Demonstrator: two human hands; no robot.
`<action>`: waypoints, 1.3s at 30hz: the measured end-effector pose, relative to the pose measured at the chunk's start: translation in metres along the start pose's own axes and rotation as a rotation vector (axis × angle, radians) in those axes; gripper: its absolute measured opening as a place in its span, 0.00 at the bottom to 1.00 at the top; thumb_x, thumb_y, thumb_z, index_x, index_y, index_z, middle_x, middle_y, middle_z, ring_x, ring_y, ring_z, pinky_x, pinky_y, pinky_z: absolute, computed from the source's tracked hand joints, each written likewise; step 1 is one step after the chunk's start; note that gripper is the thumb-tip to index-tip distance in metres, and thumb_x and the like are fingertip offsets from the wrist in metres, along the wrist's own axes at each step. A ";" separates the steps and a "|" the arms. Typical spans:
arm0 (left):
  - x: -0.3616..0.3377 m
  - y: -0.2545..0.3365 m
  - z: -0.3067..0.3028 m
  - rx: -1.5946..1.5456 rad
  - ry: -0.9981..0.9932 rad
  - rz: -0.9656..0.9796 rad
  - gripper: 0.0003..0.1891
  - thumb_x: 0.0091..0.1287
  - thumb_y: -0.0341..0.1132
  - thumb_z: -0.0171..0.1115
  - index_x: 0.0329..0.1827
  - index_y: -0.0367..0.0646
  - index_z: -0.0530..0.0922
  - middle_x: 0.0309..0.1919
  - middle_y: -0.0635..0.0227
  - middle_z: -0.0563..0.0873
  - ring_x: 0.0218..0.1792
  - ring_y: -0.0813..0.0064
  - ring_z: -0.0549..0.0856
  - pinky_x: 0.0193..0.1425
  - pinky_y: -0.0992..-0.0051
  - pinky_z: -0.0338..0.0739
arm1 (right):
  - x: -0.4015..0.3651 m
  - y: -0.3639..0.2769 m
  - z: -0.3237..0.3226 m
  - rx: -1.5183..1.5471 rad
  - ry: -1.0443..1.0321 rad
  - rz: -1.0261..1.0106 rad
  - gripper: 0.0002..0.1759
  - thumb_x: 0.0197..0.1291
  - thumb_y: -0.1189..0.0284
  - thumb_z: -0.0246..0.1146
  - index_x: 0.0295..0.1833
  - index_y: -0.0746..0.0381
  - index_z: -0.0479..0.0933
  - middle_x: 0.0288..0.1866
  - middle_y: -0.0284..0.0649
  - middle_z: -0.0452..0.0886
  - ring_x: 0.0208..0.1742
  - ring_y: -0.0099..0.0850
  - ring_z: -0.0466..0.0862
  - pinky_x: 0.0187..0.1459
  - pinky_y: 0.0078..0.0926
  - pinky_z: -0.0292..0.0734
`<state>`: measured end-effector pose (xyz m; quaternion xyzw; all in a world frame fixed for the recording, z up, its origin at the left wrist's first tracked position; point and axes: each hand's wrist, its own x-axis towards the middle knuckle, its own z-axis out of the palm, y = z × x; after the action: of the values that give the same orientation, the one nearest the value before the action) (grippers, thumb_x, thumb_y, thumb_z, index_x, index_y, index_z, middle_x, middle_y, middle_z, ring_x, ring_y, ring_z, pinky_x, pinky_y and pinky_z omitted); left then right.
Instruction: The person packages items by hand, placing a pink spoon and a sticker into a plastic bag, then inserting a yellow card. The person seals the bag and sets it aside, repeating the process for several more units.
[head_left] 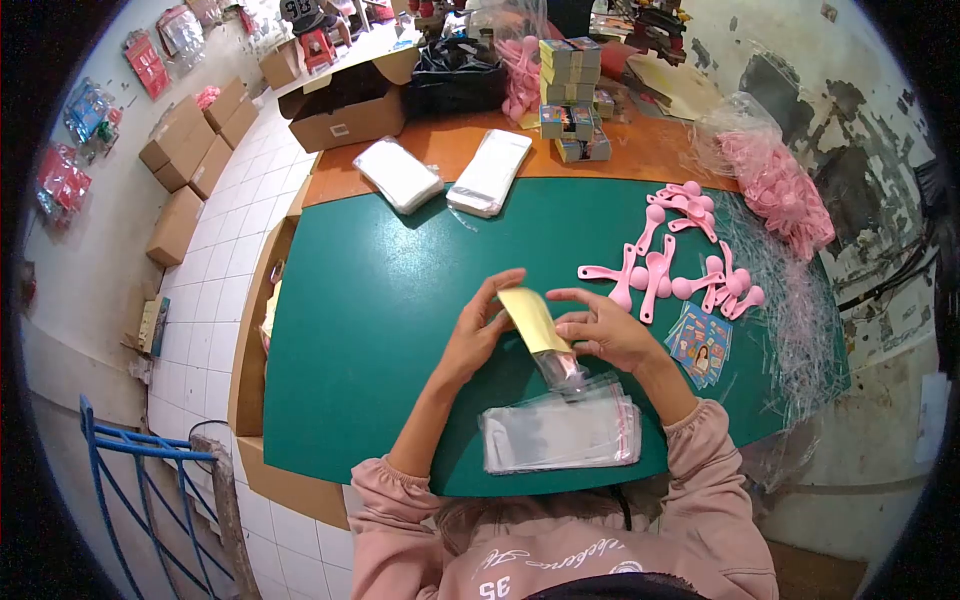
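Between my hands a yellow card (534,322) is held upright at a tilt, its lower end at a clear plastic bag (562,372). My left hand (482,330) grips the card's left side with thumb and fingers. On the other side my right hand (608,332) is closed at the card's right edge. Just below lies a pile of clear plastic bags (560,435) near the table's front edge. Pink measuring spoons (655,275) are scattered to the right of my right hand, with a small fan of blue printed cards (702,345) under them.
Two white stacks (490,172) lie at the back of the green table (350,300). Bundled cards (570,95) rise behind them. A bag of pink spoons (775,180) and crumpled clear plastic (805,340) line the right edge. An open carton (350,115) stands back left.
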<state>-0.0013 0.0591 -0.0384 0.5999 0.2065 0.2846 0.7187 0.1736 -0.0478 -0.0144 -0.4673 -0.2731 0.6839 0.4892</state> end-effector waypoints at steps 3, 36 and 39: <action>-0.011 -0.001 0.009 -0.133 0.084 -0.182 0.24 0.70 0.36 0.45 0.68 0.48 0.53 0.55 0.60 0.72 0.51 0.72 0.77 0.51 0.73 0.74 | 0.004 0.001 0.002 -0.011 0.081 -0.103 0.31 0.54 0.76 0.62 0.62 0.68 0.58 0.41 0.42 0.77 0.39 0.26 0.79 0.38 0.20 0.77; -0.054 0.017 0.029 -0.287 -0.083 -0.133 0.28 0.57 0.24 0.62 0.61 0.38 0.61 0.42 0.66 0.76 0.45 0.77 0.77 0.50 0.79 0.71 | -0.001 0.007 -0.005 0.189 0.202 -0.264 0.23 0.57 0.77 0.59 0.58 0.67 0.64 0.44 0.40 0.76 0.43 0.26 0.78 0.43 0.20 0.76; -0.051 0.008 0.025 -0.150 -0.066 -0.235 0.32 0.56 0.24 0.63 0.63 0.39 0.59 0.43 0.66 0.75 0.46 0.76 0.76 0.49 0.78 0.72 | 0.000 0.009 -0.007 0.181 0.182 -0.263 0.23 0.57 0.77 0.59 0.58 0.67 0.63 0.44 0.40 0.76 0.43 0.26 0.78 0.44 0.21 0.76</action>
<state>-0.0249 0.0077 -0.0275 0.5254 0.2297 0.1931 0.7962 0.1763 -0.0514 -0.0252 -0.4418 -0.2238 0.5906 0.6371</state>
